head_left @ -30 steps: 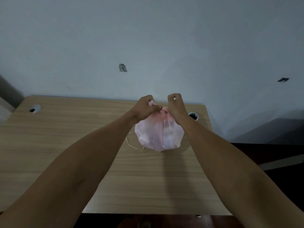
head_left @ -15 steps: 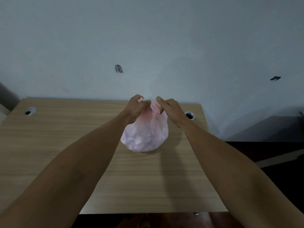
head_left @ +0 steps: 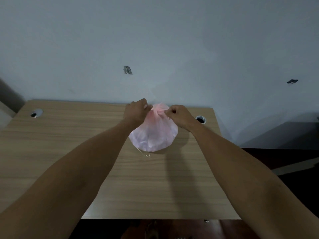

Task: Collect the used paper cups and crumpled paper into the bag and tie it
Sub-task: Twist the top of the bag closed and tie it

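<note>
A pink translucent plastic bag [head_left: 153, 135] sits full and rounded on the far middle of the wooden table [head_left: 155, 187]. Its top is gathered into a twisted neck. My left hand [head_left: 136, 111] grips the neck from the left with curled fingers. My right hand [head_left: 177, 114] pinches the gathered plastic from the right. Pale crumpled contents show faintly through the bag. No loose cups or paper are visible on the table. A thin pale string [head_left: 144, 153] lies at the bag's near left edge.
The table ends against a grey wall [head_left: 155, 49]. Two round cable holes sit at the far corners, the left one [head_left: 36, 113] and the right one [head_left: 200, 119]. Dark floor lies to the right and in front of the table.
Both hands have pulled slightly apart at the bag's neck, and my right hand's fingers have curled from loose to a pinch. The bag looks fuller and rounder on the table.
</note>
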